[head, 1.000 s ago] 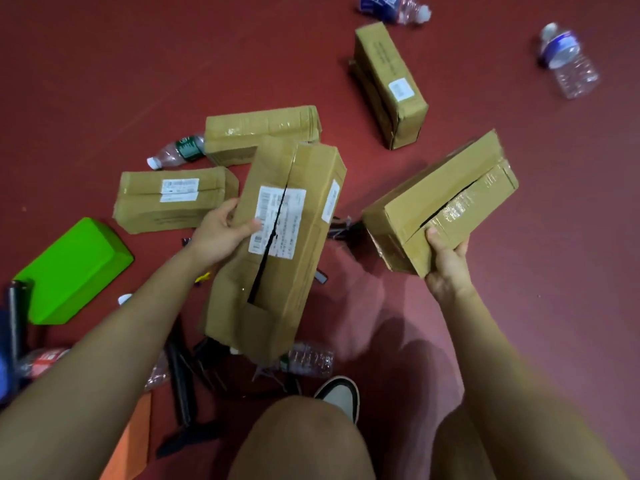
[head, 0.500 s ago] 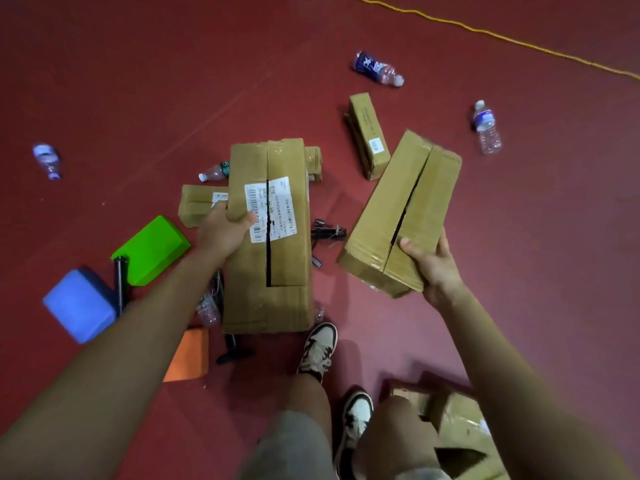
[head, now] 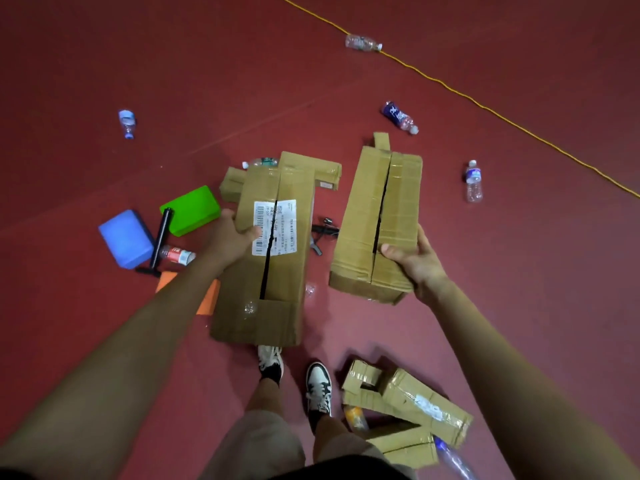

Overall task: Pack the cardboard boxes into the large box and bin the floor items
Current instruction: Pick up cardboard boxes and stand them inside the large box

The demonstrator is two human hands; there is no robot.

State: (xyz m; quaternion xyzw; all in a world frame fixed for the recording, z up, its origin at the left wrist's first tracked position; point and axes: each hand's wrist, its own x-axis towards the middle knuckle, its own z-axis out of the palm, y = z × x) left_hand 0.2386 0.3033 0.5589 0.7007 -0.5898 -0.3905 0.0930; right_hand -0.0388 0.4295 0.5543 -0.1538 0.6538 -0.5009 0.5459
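My left hand (head: 231, 233) grips the left edge of a long cardboard box with a white shipping label (head: 273, 251), held lengthwise above the floor. A second taped cardboard box (head: 377, 223) is held by my right hand (head: 414, 261) at its near right corner. Both boxes hang in the air side by side. More cardboard boxes lie on the red floor behind them (head: 329, 171) and by my right foot (head: 408, 407). No large box is in view.
Plastic bottles lie scattered on the floor (head: 472, 180) (head: 400, 117) (head: 127, 123) (head: 363, 43). Green (head: 192, 209), blue (head: 124, 239) and orange (head: 207, 296) foam blocks and a black rod (head: 161, 237) lie at the left. A yellow cord (head: 485, 105) crosses the upper right. My shoes (head: 318, 386) stand below.
I have stood up: the floor looks farther away and both boxes have risen with my hands. The right box has turned from slanted to nearly lengthwise. More boxes by my feet came into view.
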